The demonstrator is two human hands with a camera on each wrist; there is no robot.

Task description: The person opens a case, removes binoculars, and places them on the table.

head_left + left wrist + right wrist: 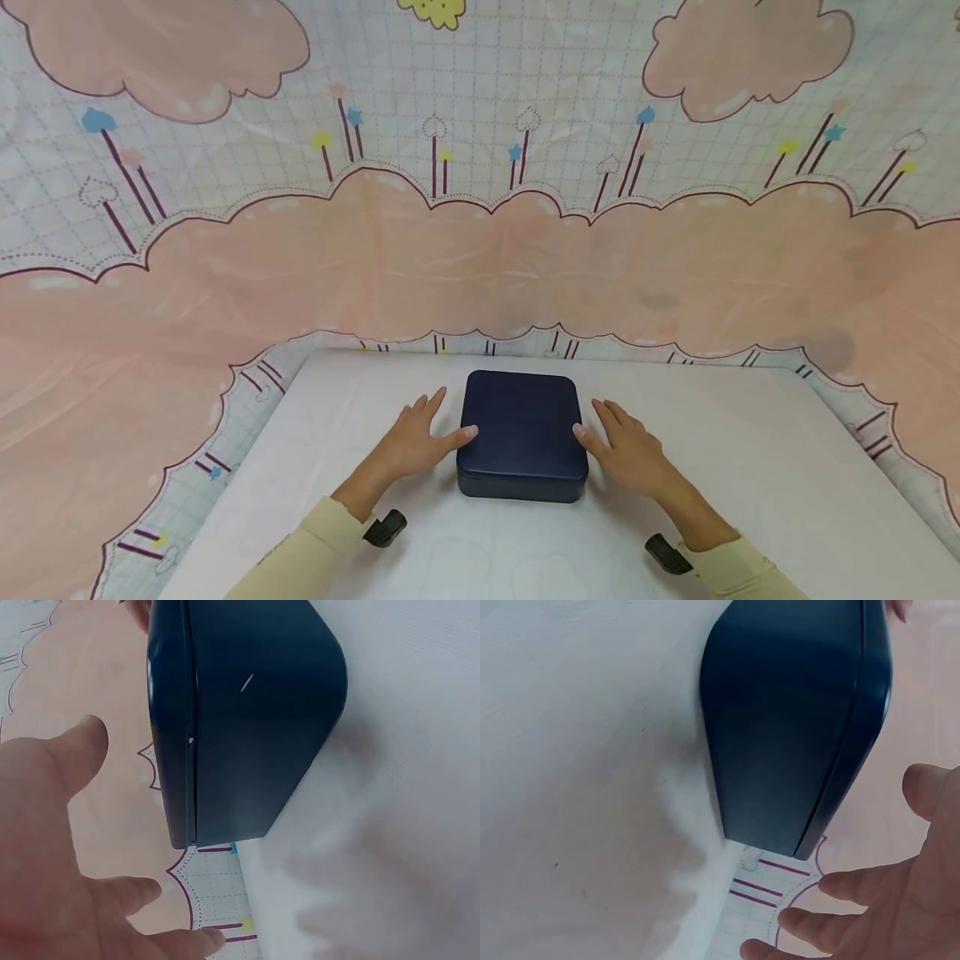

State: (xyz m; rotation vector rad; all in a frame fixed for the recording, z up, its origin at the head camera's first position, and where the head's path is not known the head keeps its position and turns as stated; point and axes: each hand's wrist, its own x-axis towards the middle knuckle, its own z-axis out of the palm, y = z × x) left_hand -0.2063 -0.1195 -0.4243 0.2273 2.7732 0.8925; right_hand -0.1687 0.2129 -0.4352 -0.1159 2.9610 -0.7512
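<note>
A dark navy box (pixel 521 429) with rounded corners and a closed lid lies on the white table. At its left side is my left hand (pixel 416 442), fingers spread and thumb tip overlapping the lid's left edge in the head view. My right hand (pixel 626 450) mirrors it on the other side, its thumb over the right edge. In the left wrist view the box's side wall (pixel 262 727) shows the lid seam and a small light scratch, with a gap between it and the thumb. The right wrist view shows the opposite wall (pixel 780 727), also apart from the fingers.
The white table (pixel 375 383) stretches around the box on all sides. Behind it and along both sides hangs a patterned cloth (pixel 480 267) with pink clouds and a grid. A black wrist device (pixel 386 528) sits below the left sleeve, another device (pixel 667 554) below the right.
</note>
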